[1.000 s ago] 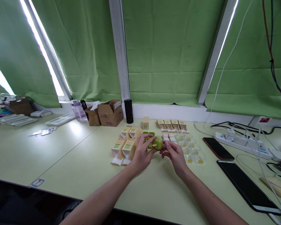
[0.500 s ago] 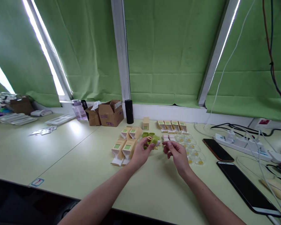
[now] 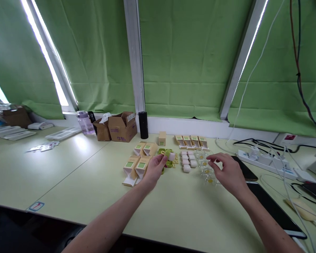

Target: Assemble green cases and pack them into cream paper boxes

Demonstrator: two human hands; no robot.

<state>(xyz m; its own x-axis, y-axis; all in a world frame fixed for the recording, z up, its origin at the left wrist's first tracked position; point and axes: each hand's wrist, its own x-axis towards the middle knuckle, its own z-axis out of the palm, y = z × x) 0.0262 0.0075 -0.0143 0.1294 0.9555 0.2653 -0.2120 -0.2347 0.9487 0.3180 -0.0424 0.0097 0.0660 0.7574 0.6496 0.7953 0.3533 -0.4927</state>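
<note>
The left hand [image 3: 155,168] pinches a green piece [image 3: 168,152] over the surface [image 3: 163,207], nearer its far edge (best held lightly, steadily); the right hand [image 3: 228,172] half-curls at clear cups [image 3: 207,171], its hold unclear.

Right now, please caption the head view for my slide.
Left hand holding a green piece, right hand near clear containers.

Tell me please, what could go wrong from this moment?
The green piece, held by the left hand, might slip. The right hand is close to crowded clear plastic pieces and could knock some out of place. In this view the right forearm overlaps the large phone, so it may brush it.
</note>
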